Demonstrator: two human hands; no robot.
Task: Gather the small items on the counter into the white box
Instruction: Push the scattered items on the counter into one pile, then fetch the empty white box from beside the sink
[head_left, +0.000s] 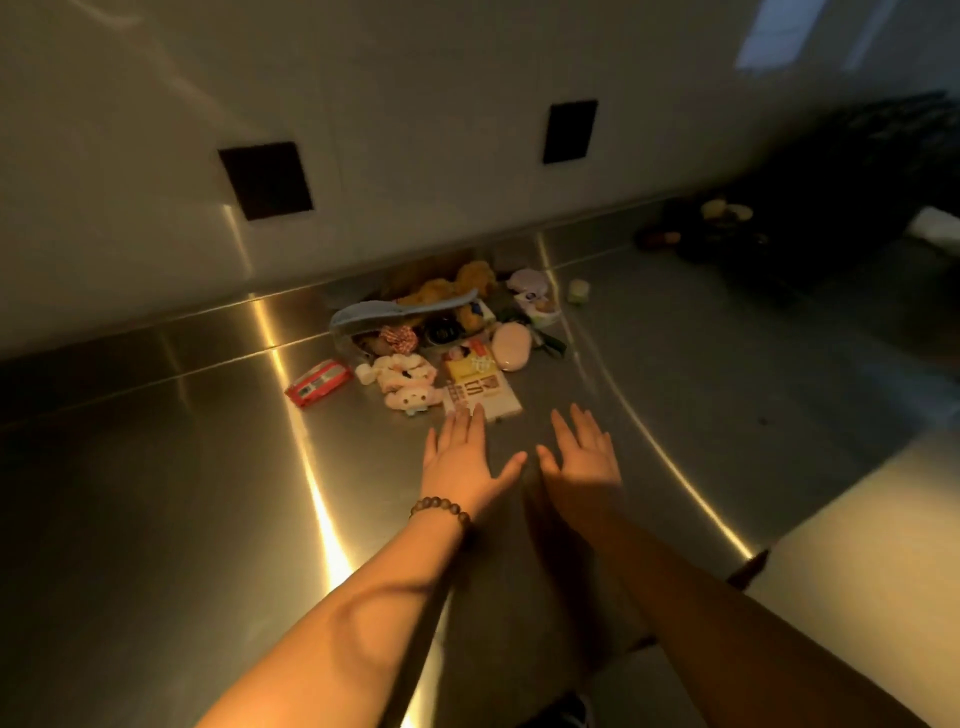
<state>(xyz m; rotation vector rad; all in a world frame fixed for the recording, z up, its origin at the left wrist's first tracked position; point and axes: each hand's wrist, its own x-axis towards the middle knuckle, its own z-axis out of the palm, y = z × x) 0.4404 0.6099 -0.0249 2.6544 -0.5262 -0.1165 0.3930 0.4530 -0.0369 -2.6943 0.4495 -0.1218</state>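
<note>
Both hands flat, fingers straight, holding nothing: left hand fingertips just touch the near edge of a white-and-brown card packet, right hand beside it over the steel counter. Small items sit heaped mid-counter near the wall: red packet, cream plush toy, pink oval case, blue-lidded pouch, tipped and spilling. Can't pick out a white box.

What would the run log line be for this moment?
left hand: open, fingertips at booklet | right hand: open, empty | pile: on counter | white box: unseen
</note>
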